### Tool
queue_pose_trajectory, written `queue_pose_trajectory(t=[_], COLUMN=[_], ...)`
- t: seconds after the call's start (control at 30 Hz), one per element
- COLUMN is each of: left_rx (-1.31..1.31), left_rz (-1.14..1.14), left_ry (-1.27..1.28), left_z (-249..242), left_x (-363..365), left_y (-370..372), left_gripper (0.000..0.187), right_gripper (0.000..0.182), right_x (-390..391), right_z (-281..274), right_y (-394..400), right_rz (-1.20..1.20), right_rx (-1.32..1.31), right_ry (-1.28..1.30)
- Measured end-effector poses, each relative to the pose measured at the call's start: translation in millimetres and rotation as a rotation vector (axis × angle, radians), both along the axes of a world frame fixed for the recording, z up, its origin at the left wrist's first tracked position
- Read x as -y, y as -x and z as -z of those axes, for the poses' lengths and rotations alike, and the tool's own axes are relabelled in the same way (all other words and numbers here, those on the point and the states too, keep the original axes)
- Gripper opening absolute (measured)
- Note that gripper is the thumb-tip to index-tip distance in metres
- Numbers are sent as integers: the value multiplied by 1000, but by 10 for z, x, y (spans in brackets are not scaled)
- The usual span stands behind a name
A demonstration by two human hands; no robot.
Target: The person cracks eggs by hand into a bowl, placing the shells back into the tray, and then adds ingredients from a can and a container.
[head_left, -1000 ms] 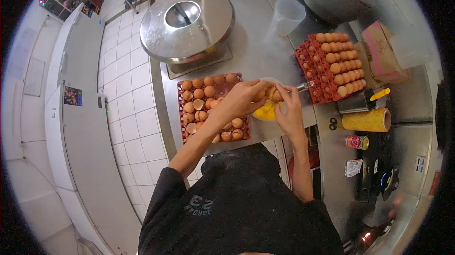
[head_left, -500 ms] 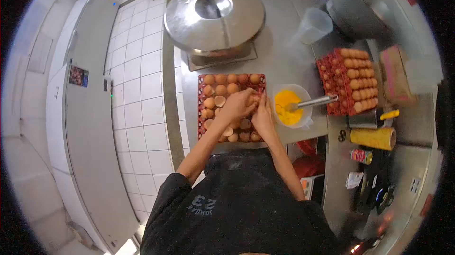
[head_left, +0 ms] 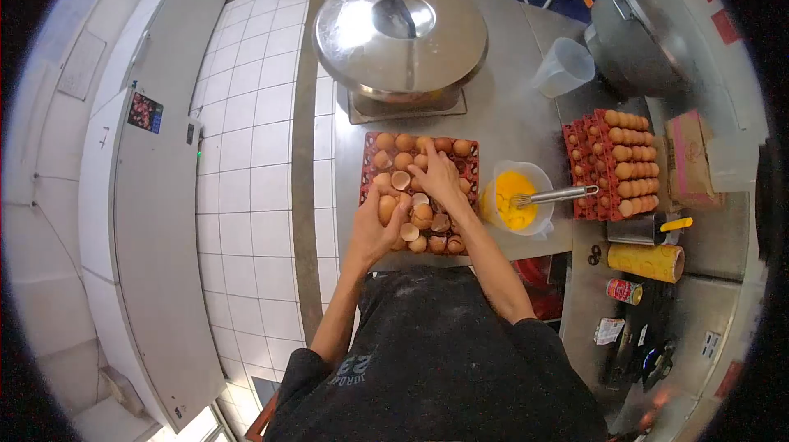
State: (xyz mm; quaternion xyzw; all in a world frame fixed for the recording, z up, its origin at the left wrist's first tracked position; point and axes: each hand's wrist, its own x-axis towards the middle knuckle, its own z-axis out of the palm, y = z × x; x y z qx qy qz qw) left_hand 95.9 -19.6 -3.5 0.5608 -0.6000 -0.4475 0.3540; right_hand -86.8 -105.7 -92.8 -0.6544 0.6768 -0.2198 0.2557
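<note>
A red egg tray [head_left: 470, 164] lies on the steel counter in front of me, filled with whole brown eggs and several empty shells. My left hand [head_left: 371, 235] is at the tray's near left corner, fingers closed around a brown egg [head_left: 387, 208]. My right hand [head_left: 438, 177] reaches over the middle of the tray, fingers spread, tips touching the eggs in the far rows. Right of the tray stands a clear bowl [head_left: 534, 172] of beaten yellow egg, with a metal whisk [head_left: 563, 194] resting in it.
A big steel domed lid [head_left: 400, 27] covers a pot behind the tray. A plastic jug [head_left: 564, 69], a stack of red trays with eggs [head_left: 612, 164], a cardboard box [head_left: 689, 154], a yellow roll [head_left: 645, 262] and a can [head_left: 625, 291] are to the right. White tiled floor is to the left.
Both hands left the bowl and moved left over the tray. The left hand has drawn back to the near left corner with an egg, and the right hand has stretched toward the far rows.
</note>
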Motion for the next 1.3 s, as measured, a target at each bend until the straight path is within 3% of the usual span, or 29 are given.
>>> queue_pose_trajectory(t=[0.17,0.23,0.27,0.33,0.37,0.4,0.47,0.53,0.63,0.67,0.77,0.8,0.87,0.9,1.0,1.13,1.17,1.2,1.3], left_rx=[-19,15,48,-27,-97,-91,-100,-130,-73,-78,-195,-202,-22,-38,-145,-157,-245,-247,-61], left_rz=[-2,-14,-28,-27,-27,-10,-66,-38,8,22,-94,-77,194,171,114,288,265,274,409], left_ry=[42,167,281,188,111,117,191,225,627,621,947,952,734,788,848,636,460,460,382], left_z=[118,259,304,183,83,-27,-184,-142,-624,-646,-575,-544,-516,-518,-545,-463,-465,-472,-669], left_x=[-38,33,54,87,124,141,152,166,31,-5,-31,-45,-70,-82,-97,-92,-81,-55,88], left_y=[33,103,162,299,354,408,540,608,810,926,1417,1542,1742,1806,1966,2135,2151,2147,2071], left_gripper=[38,40,42,42,42,42,42,42,47,47,54,54,55,55,56,47,43,43,44], right_gripper=[46,44,44,46,45,45,45,42,36,36,33,33,37,41,40,38,35,33,39], right_x=[60,-55,-61,-180,-144,-176,-361,-609,-905,-986,-1174,-1210,-1273,-1364,-1455,-1507,-1524,-1554,-1627], right_z=[151,-161,-322,-492,-354,-419,-588,-814,-1050,-1112,-1156,-1163,-1190,-1330,-1247,-1273,-1303,-1315,-1283], right_y=[67,74,85,102,158,225,394,559,792,857,1026,1021,989,1103,1296,1403,1489,1567,1757], right_rz=[18,86,86,61,43,57,47,91,303,319,335,343,523,488,548,628,583,541,473], right_rx=[14,246,242,482,636,642,1650,1677,1809,1810,1692,1696,1417,1545,1584,1525,1541,1556,1474], right_ry=[64,52,54,168,87,99,-206,-174,-113,-103,-37,-17,198,96,134,204,182,156,112])
